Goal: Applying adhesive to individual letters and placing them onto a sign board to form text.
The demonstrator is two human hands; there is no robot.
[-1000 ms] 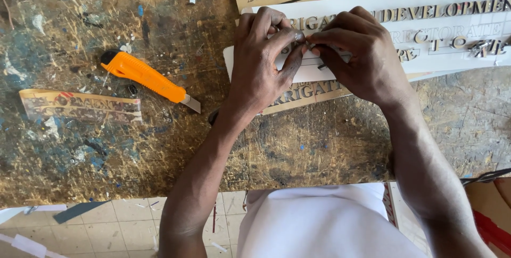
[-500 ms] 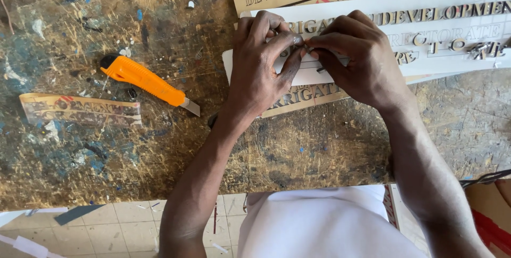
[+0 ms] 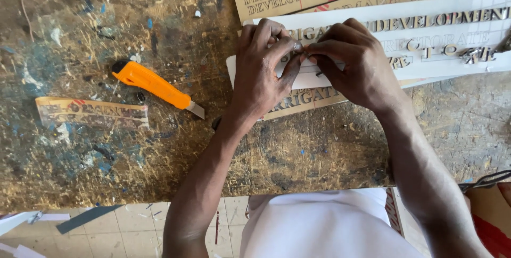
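- Metallic small cut-out letter [image 3: 299,48] pinched between both hands' fingertips, over white template strip [image 3: 426,40].
- Left hand [image 3: 263,69], right hand [image 3: 354,66] closed on it, equally near.
- Strip's long axis runs left-right; orange utility knife [image 3: 157,88] lies well left.

Head camera, looking straight down, close over workbench [image 3: 106,173]

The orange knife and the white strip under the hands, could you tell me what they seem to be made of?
Knife: smooth orange plastic body, judging by its even sheen, with a grey metal blade tip. White strip: probably thin card or plastic sheet, matte and flat; the raised letters on it glint like gold-toned metal or metallised plastic.
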